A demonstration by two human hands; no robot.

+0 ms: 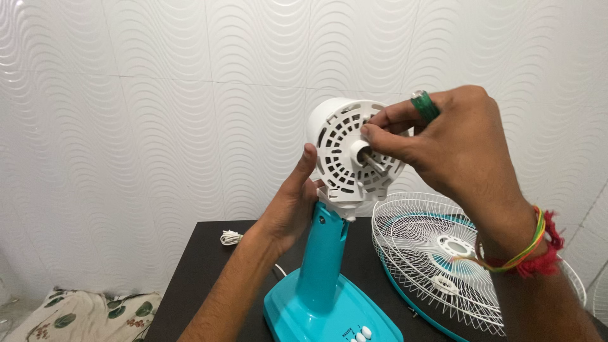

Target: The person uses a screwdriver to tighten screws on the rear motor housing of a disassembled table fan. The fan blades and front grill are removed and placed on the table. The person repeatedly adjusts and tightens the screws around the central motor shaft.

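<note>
Left hand [288, 206] cups the white motor housing [345, 149] from behind; right hand [453, 142] pinches closed at its shaft [373, 162], screwdriver [424, 105] tucked in the fingers; teal stand [323, 259] below; white grille [430, 266] leaning beside.

A dark, nearly black table [202, 266] carries everything here; its far edge meets the white wavy-patterned wall. At the near middle stands the turquoise base [329, 313] of a table fan, its flat foot resting on the tabletop, with a row of white push buttons [361, 334] at its near edge. To the right lies a white wire fan guard [430, 259] with a turquoise rim, tilted and resting on the table. Toward the far left of the tabletop sits a white power plug [230, 237], its cord trailing toward the fan base.
</note>
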